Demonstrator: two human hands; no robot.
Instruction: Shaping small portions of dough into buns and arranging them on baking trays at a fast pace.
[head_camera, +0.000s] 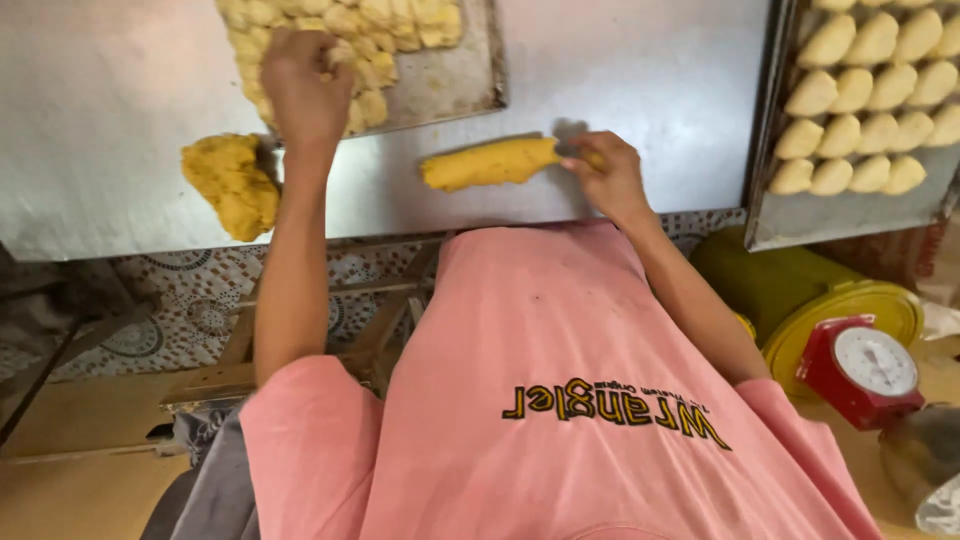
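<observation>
1. Two hands work at the steel table (620, 90); its near edge serves as landmark.
2. Just beyond that edge lies the dough log (488, 163); the right hand (608, 172) pinches its right end, fingers curled.
3. Farther in, the left hand (303, 85) rests curled on the cut dough pieces (400, 25) in the flat tray (470, 80).
4. Left of the log sits a dough lump (232, 183).
5. Judged step: portioning; tearing the next piece calls for a firm pinch.
</observation>
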